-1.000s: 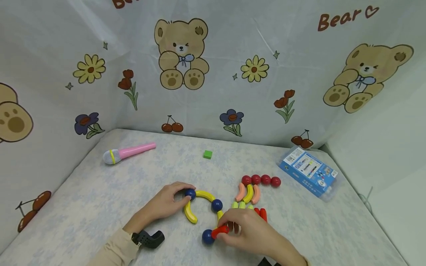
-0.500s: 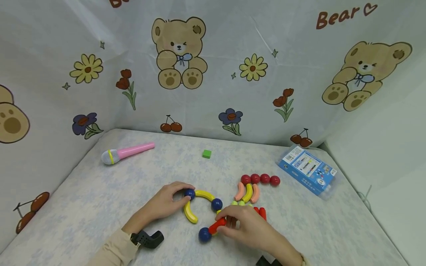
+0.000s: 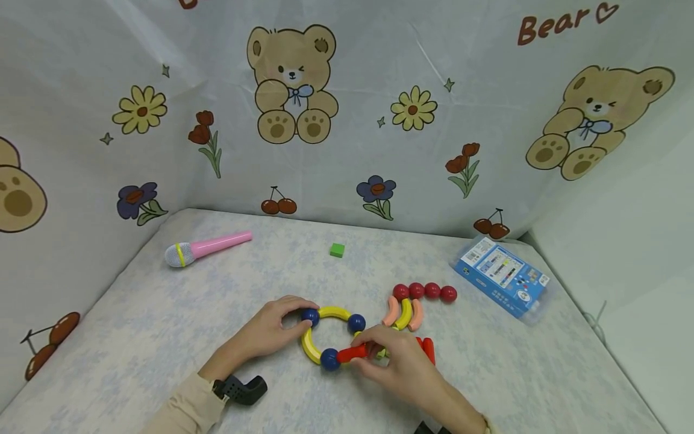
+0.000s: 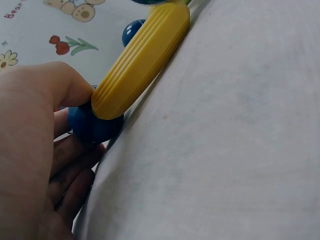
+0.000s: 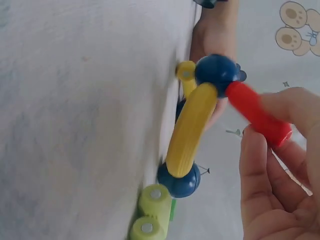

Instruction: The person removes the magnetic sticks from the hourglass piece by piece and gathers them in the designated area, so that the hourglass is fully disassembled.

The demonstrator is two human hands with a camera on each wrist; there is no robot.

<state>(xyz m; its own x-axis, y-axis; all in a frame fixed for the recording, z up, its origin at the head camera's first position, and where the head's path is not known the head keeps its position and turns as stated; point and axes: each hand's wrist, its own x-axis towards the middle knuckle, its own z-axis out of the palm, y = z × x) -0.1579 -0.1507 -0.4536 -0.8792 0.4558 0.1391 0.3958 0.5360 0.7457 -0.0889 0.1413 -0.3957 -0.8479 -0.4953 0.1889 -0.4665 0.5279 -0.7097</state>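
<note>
A ring of yellow curved magnetic rods [image 3: 309, 348] and blue balls lies on the table. My left hand [image 3: 273, 328] pinches the ring's left blue ball [image 3: 310, 317] between thumb and fingers. My right hand [image 3: 398, 364] pinches a straight red rod [image 3: 351, 353] whose far end meets the front blue ball [image 3: 330, 360]. From that ball, a yellow curved rod [image 5: 191, 131] runs to the right-hand blue ball [image 5: 178, 180], as the right wrist view shows. The open end of the left yellow rod [image 5: 186, 71] is right at the front ball.
Red balls [image 3: 432, 291] stand in a row to the right, above pink curved rods [image 3: 416, 315] and one yellow rod [image 3: 403, 314]. Light green pieces [image 5: 154, 202] and red rods [image 3: 429, 349] lie near my right hand. Farther back are a pink microphone [image 3: 217, 245], green block [image 3: 337, 250] and blue box [image 3: 501, 277].
My right hand has swung the red rod and front blue ball up and left, to the left yellow rod's end. The right blue ball shifted slightly too. My left hand stays put.
</note>
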